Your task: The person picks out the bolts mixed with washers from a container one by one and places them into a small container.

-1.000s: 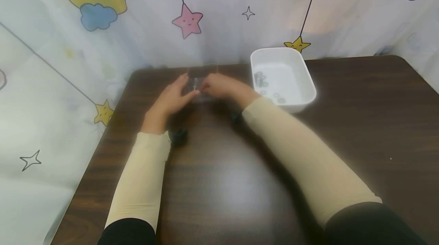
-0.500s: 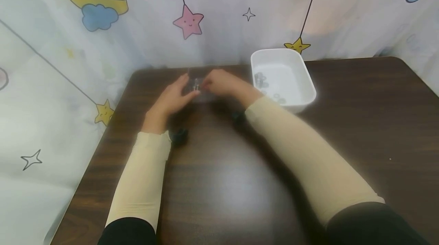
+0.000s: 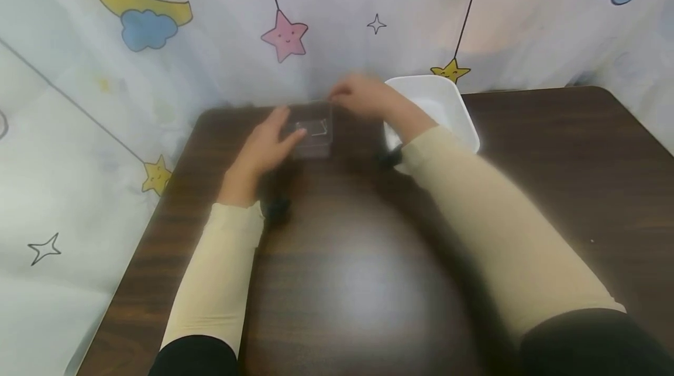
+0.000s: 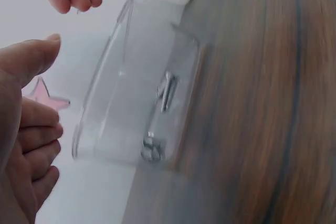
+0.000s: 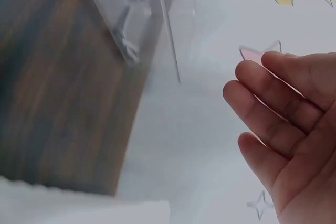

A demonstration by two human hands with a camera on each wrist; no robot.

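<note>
A clear plastic box (image 3: 312, 151) stands near the back edge of the table, open at the top. Inside it lie small shiny metal pieces; one looks long and bolt-like (image 4: 167, 93), and another is a short, rounded piece (image 4: 152, 150). My left hand (image 3: 265, 142) is beside the box's left side, thumb and fingers spread apart and holding nothing. Up and to the right of the box is my right hand (image 3: 363, 95), blurred, between the box and the white bin (image 3: 466, 121). Its fingers (image 5: 262, 108) are loosely bent with nothing in them.
The right forearm hides part of the white bin's inside and front. A patterned curtain (image 3: 337, 54) hangs right behind the back edge of the brown table (image 3: 326, 259). Dark wrist cameras sit under both wrists.
My right hand has come up out of the clear box and moved right, toward the white bin. The left hand has stayed beside the box.
</note>
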